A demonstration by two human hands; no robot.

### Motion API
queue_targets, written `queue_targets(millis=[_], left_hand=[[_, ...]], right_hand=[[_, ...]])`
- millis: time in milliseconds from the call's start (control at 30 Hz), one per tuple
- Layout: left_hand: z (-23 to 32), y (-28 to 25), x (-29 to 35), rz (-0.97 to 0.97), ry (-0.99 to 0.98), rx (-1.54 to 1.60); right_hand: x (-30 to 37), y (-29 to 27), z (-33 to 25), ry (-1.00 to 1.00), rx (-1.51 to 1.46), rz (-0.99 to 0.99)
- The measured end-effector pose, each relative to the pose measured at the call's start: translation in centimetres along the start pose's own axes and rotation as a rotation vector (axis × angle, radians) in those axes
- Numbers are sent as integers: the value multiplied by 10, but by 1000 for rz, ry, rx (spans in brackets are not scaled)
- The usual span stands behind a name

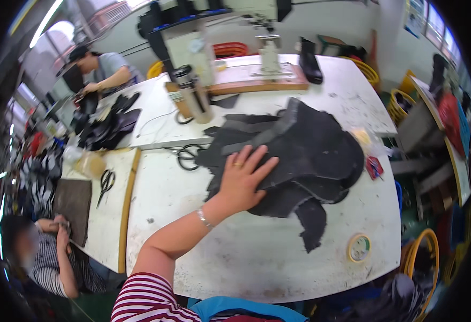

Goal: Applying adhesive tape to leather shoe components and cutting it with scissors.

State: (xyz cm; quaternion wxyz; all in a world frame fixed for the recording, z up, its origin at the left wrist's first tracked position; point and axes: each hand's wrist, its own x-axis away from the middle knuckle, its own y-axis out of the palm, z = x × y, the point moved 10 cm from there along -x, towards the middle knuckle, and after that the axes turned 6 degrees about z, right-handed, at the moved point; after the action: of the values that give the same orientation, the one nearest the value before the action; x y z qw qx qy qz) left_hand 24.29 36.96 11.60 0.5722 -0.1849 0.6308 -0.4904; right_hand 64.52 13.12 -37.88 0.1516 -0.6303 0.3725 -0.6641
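My left hand (244,181) lies palm down, fingers spread, on a heap of dark grey and black sheet pieces (321,153), which look like leather or fabric. The pieces overlap loosely, and one narrow strip hangs off the near side onto the white table (267,263). A ring and a bracelet show on my left arm. Beside the heap's left edge are black-handled scissors (188,158), their blades partly hidden under it. My right hand does not show.
A sewing machine (270,56) stands at the back near a black boot (309,63). A tumbler (192,95) is at the back left. A tape roll (359,248) and a red packet (374,168) lie to the right. Two people sit at the left.
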Motion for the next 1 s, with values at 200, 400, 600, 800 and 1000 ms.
queue_targets(millis=[200, 400, 600, 800, 1000], left_hand=[[2, -10, 4, 30, 28, -28], [22, -72, 15, 152, -1, -154], [75, -69, 78, 74, 76, -225], [110, -18, 151, -60, 61, -177], [122, 35, 209, -251, 69, -82]], right_hand=[[-87, -37, -60, -306, 27, 83], [-43, 37, 54, -354, -71, 70], [25, 52, 90, -327, -650, 349], [95, 9, 82, -391, -827, 351], [228, -95, 5, -521, -983, 109]])
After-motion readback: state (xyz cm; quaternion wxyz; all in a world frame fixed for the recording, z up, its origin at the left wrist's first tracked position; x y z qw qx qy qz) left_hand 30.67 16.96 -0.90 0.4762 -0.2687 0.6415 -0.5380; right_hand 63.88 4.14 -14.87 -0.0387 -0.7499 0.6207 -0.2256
